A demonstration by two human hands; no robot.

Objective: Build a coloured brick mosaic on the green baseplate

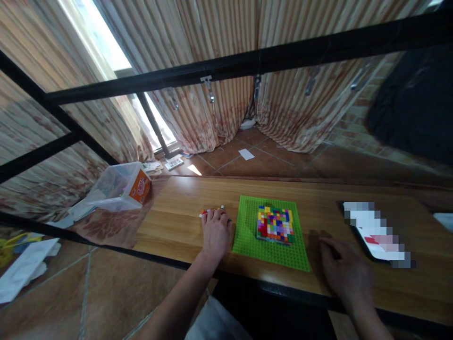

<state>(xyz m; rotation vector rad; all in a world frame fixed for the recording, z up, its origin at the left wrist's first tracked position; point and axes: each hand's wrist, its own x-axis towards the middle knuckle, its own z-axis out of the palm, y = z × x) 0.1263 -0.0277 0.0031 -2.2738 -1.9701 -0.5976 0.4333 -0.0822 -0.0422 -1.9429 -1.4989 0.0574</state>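
Left hand (215, 231): palm down, fingers bent over a small cluster of loose bricks (203, 214), which lies directly at and just past the fingertips. Whether a brick is pinched there cannot be told, as the fingers cover the contact.

Principal relation: the patterned brick block (275, 224) lies to the right of that grip, with the green baseplate (247, 238) beneath it and the plate's near side edge just beside the hand. The block is close to square in outline (no clear long axis is noted) and sits between the two hands. The left hand is plainly the nearer to the loose bricks.

Right hand (348, 271): beyond the plate, fingers loosely curled above or on the tabletop; its grip is shadowed, and whether it is closed on anything cannot be told. A phone (371, 236) lies to the right of it, screen obscured.

Surface: a wood-grain table (170, 200) under both hands. Room: farther left of the left grip, a clear plastic box (122, 189) stands off the table; ahead are a black metal rail (233, 70), pleated curtains (219, 38) and a tiled floor (226, 165).
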